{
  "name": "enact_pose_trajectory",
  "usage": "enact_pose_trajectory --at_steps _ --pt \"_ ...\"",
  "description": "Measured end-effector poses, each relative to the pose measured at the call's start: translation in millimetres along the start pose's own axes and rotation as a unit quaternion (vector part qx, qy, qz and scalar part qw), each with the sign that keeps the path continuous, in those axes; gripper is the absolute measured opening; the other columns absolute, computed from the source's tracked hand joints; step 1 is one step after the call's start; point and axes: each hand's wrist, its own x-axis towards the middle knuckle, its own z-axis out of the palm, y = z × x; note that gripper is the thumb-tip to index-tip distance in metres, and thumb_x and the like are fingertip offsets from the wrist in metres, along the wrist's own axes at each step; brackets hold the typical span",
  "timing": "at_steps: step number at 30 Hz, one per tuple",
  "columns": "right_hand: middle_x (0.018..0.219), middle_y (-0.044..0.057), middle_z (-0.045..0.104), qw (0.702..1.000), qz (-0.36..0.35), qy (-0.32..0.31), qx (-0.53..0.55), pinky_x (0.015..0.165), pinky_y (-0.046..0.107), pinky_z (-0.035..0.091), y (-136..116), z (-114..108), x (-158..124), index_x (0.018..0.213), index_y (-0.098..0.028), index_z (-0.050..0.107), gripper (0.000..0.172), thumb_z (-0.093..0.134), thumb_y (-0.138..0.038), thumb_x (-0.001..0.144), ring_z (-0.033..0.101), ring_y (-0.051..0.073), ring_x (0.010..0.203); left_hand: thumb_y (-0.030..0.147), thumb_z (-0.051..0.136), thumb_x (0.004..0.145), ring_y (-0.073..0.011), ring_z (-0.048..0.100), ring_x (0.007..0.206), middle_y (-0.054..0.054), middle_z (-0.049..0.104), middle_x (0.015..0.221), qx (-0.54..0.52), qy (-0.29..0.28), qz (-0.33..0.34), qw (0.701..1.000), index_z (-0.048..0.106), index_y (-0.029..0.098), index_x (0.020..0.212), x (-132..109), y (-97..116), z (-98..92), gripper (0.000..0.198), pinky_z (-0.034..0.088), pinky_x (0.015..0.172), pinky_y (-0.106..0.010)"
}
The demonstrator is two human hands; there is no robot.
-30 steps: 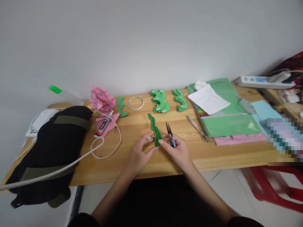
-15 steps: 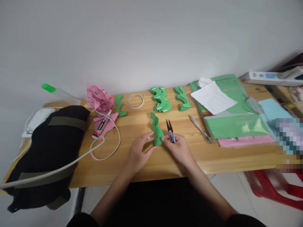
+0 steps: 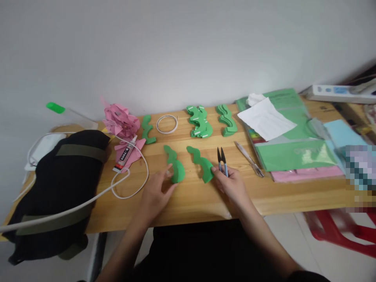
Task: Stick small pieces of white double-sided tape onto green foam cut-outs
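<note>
My left hand [image 3: 155,192] is closed, pinching the lower end of a wavy green paper cutout [image 3: 178,171]. A second cutout of the same shape [image 3: 202,164] is held between the thumb and fingers of my right hand [image 3: 232,183]. That same hand also grips a pair of thread snips [image 3: 222,160], their dark blades pointing away from me and slightly apart. Both cutouts are just over the wooden table, side by side with a gap between them.
Stacked green cutouts [image 3: 199,122] and another stack [image 3: 226,121] lie at the back, near a coiled white cord [image 3: 167,124]. Left are crumpled pink paper [image 3: 121,120], a glue tube [image 3: 125,154], a white cable [image 3: 73,213] and a black bag [image 3: 67,188]. A pen [image 3: 248,158] lies right.
The green cutouts, together between my hands before, are now apart. My left hand has moved left with one, my right hand slightly right with the other and the snips.
</note>
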Motion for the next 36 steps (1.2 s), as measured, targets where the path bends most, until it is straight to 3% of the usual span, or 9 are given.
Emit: enact_pose_trajectory --at_steps 7,11,14,17,19,24,28,31,36 --pt "0.044 -0.004 0.046 0.982 -0.005 -0.053 -0.181 0.044 0.025 0.029 -6 -13 -18 0.051 -0.02 0.055 0.03 0.065 -0.043 0.067 0.039 0.01 0.042 0.026 0.062 0.082 -0.03 0.062 0.109 -0.011 0.067 0.115 0.056 -0.039 -0.031 0.997 0.049 0.02 0.132 1 -2 -20.9 0.052 0.049 0.094 -0.049" --pt "0.049 -0.001 0.056 0.962 -0.039 -0.017 -0.271 0.048 0.026 0.033 -11 -17 -22 0.063 -0.017 0.067 0.026 0.064 -0.042 0.07 0.047 0.014 0.046 0.029 0.066 0.081 -0.0271 0.057 0.115 -0.012 0.059 0.124 -0.076 -0.014 -0.071 0.994 0.057 0.022 0.125 6 14 -21.6 0.046 0.049 0.096 -0.044" --pt "0.047 -0.002 0.051 0.971 -0.083 0.046 -0.221 0.045 0.025 0.031 -18 -12 -21 0.07 -0.016 0.069 0.03 0.062 -0.045 0.076 0.042 0.011 0.044 0.029 0.065 0.081 -0.0234 0.06 0.111 -0.01 0.059 0.127 -0.286 -0.066 -0.106 0.95 0.059 0.026 0.124 12 30 -16.0 0.043 0.052 0.088 -0.036" --pt "0.045 -0.006 0.042 0.991 -0.075 -0.012 -0.11 0.04 0.023 0.027 -28 1 -21 0.075 -0.017 0.068 0.032 0.061 -0.047 0.079 0.035 0.009 0.04 0.026 0.065 0.08 -0.0237 0.058 0.116 -0.007 0.062 0.129 -0.415 -0.112 -0.112 0.896 0.063 0.028 0.121 23 43 -7.0 0.041 0.051 0.091 -0.035" --pt "0.043 -0.008 0.037 0.995 -0.053 -0.067 -0.048 0.037 0.022 0.024 -34 10 -21 0.077 -0.017 0.067 0.032 0.061 -0.048 0.079 0.03 0.007 0.037 0.022 0.065 0.078 -0.0243 0.056 0.119 -0.006 0.062 0.131 -0.431 -0.133 -0.107 0.886 0.064 0.028 0.12 29 49 -0.5 0.043 0.049 0.096 -0.037" --pt "0.048 -0.008 0.04 0.994 -0.051 -0.091 -0.019 0.038 0.02 0.024 -38 21 -17 0.071 -0.017 0.062 0.027 0.068 -0.043 0.074 0.03 0.006 0.042 0.013 0.06 0.075 -0.0261 0.055 0.122 -0.008 0.061 0.129 -0.386 -0.154 -0.064 0.908 0.062 0.027 0.125 37 54 12.1 0.052 0.046 0.103 -0.042" --pt "0.05 -0.007 0.044 0.995 -0.046 -0.087 -0.01 0.04 0.02 0.027 -32 18 -12 0.069 -0.017 0.061 0.027 0.071 -0.042 0.071 0.034 0.006 0.044 0.008 0.053 0.078 -0.0272 0.052 0.125 -0.011 0.059 0.128 -0.208 -0.097 0.001 0.973 0.063 0.023 0.122 39 55 18.0 0.047 0.039 0.109 -0.049" --pt "0.044 -0.009 0.04 0.996 -0.019 -0.086 0.013 0.037 0.021 0.024 -30 15 -10 0.069 -0.018 0.062 0.029 0.072 -0.045 0.07 0.031 0.006 0.038 0.012 0.052 0.083 -0.0305 0.052 0.122 -0.014 0.06 0.126 -0.074 -0.046 0.017 0.996 0.062 0.019 0.122 41 56 22.3 0.041 0.039 0.105 -0.054" --pt "0.041 -0.01 0.037 0.998 0.005 -0.042 0.037 0.034 0.021 0.021 -30 13 -10 0.07 -0.017 0.062 0.034 0.073 -0.05 0.067 0.028 0.005 0.035 0.022 0.054 0.087 -0.0216 0.064 0.098 -0.008 0.071 0.103 -0.19 -0.043 -0.062 0.979 0.068 0.019 0.101 48 60 27.8 0.021 0.051 0.09 -0.039"
